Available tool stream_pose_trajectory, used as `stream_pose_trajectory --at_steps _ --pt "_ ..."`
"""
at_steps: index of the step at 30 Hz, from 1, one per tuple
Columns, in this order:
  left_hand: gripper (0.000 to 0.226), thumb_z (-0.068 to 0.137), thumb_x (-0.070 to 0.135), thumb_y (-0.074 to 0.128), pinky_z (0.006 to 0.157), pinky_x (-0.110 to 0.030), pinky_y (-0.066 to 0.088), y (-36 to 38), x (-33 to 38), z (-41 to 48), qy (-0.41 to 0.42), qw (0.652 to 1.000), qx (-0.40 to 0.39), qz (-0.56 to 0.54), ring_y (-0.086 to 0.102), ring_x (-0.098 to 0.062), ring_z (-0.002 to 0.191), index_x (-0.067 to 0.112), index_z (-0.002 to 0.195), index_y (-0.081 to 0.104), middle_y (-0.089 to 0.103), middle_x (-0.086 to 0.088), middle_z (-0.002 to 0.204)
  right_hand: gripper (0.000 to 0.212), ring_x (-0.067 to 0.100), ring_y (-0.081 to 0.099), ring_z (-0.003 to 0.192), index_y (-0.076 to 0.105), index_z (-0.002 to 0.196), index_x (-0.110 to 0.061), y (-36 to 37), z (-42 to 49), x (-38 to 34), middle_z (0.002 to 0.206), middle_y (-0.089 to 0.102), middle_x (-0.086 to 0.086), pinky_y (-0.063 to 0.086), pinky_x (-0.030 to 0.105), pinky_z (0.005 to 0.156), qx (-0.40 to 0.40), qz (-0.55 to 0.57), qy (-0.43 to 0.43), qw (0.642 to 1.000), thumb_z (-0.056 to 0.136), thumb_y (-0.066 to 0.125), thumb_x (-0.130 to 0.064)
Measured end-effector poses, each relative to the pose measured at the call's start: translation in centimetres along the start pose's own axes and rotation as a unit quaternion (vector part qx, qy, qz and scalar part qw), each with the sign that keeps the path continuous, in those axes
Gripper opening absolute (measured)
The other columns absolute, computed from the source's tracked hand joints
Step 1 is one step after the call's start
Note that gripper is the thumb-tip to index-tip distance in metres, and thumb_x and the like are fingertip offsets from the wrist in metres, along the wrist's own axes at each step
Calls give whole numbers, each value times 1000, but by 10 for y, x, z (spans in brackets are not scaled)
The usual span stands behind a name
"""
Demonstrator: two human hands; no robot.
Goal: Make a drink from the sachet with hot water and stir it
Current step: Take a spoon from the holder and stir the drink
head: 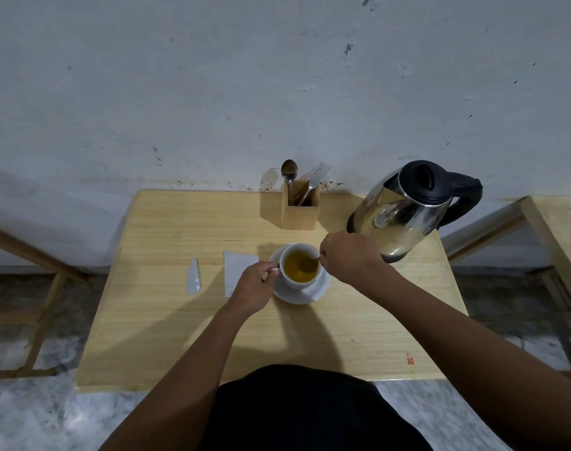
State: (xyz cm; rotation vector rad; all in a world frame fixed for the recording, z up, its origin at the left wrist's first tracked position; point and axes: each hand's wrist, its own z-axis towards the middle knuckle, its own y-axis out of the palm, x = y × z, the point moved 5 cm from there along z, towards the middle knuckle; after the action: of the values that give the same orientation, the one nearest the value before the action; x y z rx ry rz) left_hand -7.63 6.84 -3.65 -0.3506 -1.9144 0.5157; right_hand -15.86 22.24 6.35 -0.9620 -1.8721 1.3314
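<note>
so our left hand (255, 288) pinches the cup (299, 267) handle while our right hand (349, 255) grips the spoon (310, 263) sitting in the yellow drink (295, 271)

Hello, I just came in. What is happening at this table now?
A person is stirring a yellow drink in a white cup that stands on a saucer. The right hand holds the spoon in the liquid, and the left hand holds the cup's handle. The torn sachet lies beside the saucer, its strip further left. The kettle stands behind.
</note>
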Motion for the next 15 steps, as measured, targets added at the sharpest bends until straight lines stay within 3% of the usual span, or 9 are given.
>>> stream_pose_trajectory --at_steps 6,9,12,15 --pt "30 98 20 47 79 -23 38 -1 2 -1 1 1000 2 5 57 -22 94 12 123 62 65 -7 117 29 19 65 74 72 100 -24 -1 -25 7 88 72 -4 49 29 59 42 75 -2 996 96 46 -35" --pt "28 98 17 47 74 -22 37 -3 5 -2 14 1000 6 1 50 -14 83 12 120 64 66 -8 113 27 19 67 79 74 103 -29 0 -46 16 90 74 -5 41 27 57 88 114 -1 990 97 48 -37" --pt "27 98 15 47 68 -18 36 -2 6 -2 22 1000 4 2 50 -13 83 11 119 64 66 -10 113 26 20 65 70 74 101 -27 12 -62 23 77 72 -2 33 27 53 135 155 10 979 98 50 -37" --pt "27 97 13 48 63 -13 34 -2 7 -2 22 1000 8 -1 49 -13 80 10 118 64 66 -11 112 19 21 66 69 72 102 -30 33 -75 29 77 73 -2 37 26 51 189 197 38 961 97 54 -35"
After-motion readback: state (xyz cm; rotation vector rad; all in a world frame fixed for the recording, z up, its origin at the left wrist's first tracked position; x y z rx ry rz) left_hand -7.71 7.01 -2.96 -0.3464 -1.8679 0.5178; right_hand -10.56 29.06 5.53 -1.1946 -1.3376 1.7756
